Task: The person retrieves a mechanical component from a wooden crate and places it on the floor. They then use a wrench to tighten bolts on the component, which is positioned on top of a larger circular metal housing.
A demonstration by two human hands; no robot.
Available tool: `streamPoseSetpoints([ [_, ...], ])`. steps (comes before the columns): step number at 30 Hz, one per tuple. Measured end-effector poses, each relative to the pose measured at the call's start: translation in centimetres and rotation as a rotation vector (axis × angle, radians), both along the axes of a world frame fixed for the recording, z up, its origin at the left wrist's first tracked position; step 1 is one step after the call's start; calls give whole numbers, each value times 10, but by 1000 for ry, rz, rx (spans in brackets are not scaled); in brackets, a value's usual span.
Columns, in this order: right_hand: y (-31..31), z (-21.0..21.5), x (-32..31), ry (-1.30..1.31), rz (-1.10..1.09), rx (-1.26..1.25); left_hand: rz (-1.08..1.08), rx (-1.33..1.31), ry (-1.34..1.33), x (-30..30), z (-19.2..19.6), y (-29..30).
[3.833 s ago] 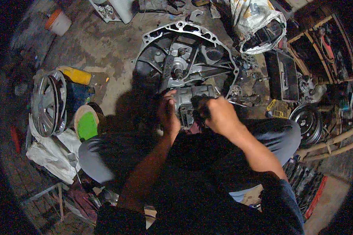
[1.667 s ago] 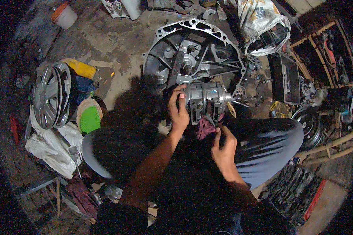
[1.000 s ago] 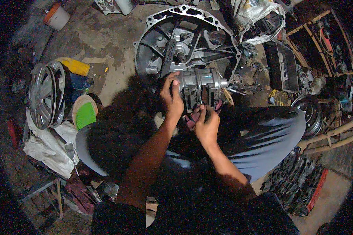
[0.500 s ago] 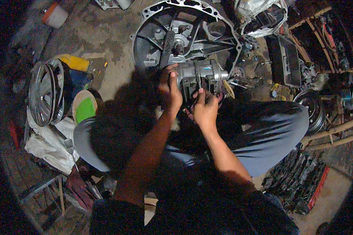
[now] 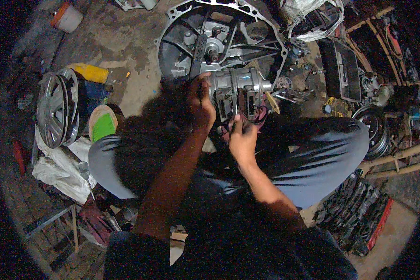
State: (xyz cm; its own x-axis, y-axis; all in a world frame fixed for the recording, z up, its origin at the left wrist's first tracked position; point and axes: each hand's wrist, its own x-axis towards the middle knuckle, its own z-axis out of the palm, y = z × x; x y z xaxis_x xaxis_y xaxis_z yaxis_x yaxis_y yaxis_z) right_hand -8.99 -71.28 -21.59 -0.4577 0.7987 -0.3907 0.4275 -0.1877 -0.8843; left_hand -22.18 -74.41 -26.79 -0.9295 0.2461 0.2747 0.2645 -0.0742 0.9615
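Note:
A silver cylindrical metal machine part [image 5: 245, 78], ribbed and motor-like, lies crosswise in front of me with dark slots in its near side. At its left end, my left hand [image 5: 203, 102] is closed round the casing. My right hand [image 5: 243, 140] is at the near side, thumb and fingers pinched together. From its fingertips a slim metal tool [image 5: 235, 100] runs up against the casing; its handle end is hidden in my hand. A maroon cloth [image 5: 262, 115] is bunched beside the right fingers. Just beyond stands a large open bell-shaped gearbox housing [image 5: 164, 51] with a central shaft.
Wheel covers [image 5: 52, 112], a yellow container [image 5: 92, 73] and a round thing with a green top [image 5: 103, 127] stand left. A black tray [image 5: 338, 70], a dark wheel rim [image 5: 374, 130] and wooden rails [image 5: 394, 156] lie right. My bent knees flank the work.
My right hand has drawn slightly down and left, uncovering more of the casing's slots and the maroon cloth. The left hand stays at the casing's left end. The view has shifted slightly.

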Motion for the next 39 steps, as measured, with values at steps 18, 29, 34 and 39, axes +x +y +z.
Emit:
streamPoseSetpoints([
  [18, -2, -2, 4, 22, 28, 48, -14, -46, 98, 0, 2, -2],
  [29, -8, -10, -3, 135, -79, 78, -92, -52, 48, 1, 9, -6],
  [34, -10, -6, 8, -139, 28, -35, -75, 6, 80, -3, 7, -3],
  [39, -2, -15, -5, 181, -35, 240, -93, 63, 61, -1, 1, -3],
])
